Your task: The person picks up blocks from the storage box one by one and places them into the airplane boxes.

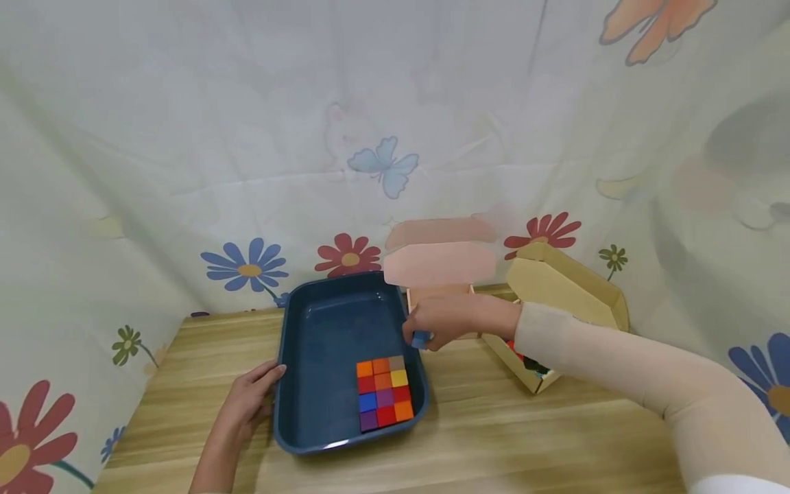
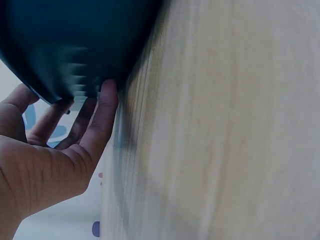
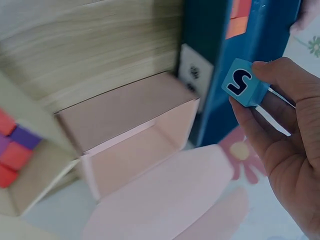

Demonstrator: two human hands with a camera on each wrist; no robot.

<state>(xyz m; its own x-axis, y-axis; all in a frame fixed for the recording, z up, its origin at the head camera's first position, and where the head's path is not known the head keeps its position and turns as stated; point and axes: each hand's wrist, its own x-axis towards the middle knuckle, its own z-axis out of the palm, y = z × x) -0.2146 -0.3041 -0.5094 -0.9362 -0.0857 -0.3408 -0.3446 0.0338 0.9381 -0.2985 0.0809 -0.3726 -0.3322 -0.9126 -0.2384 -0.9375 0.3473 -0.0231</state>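
Observation:
Between thumb and fingers, my right hand (image 1: 441,321) pinches a light blue cube block (image 3: 245,82) marked with a dark, white-outlined digit. The block is above the right edge of a dark blue tray (image 1: 333,329) in the head view. My left hand (image 1: 247,398) grips the tray's left side, thumb at the rim and fingertips against the outer wall in the left wrist view. Colored blocks (image 1: 384,398) lie in tidy rows of three at the tray's near right corner, in orange, red, yellow, blue, purple and grey-brown.
An open pink box (image 3: 135,120) stands right of the tray, its lid raised; no block shows inside. Farther right, an open yellowish cardboard box (image 1: 524,374) holds several colored blocks (image 3: 15,150), partly behind my right arm. A printed curtain (image 1: 259,137) hangs behind the wood-grain table (image 1: 494,439).

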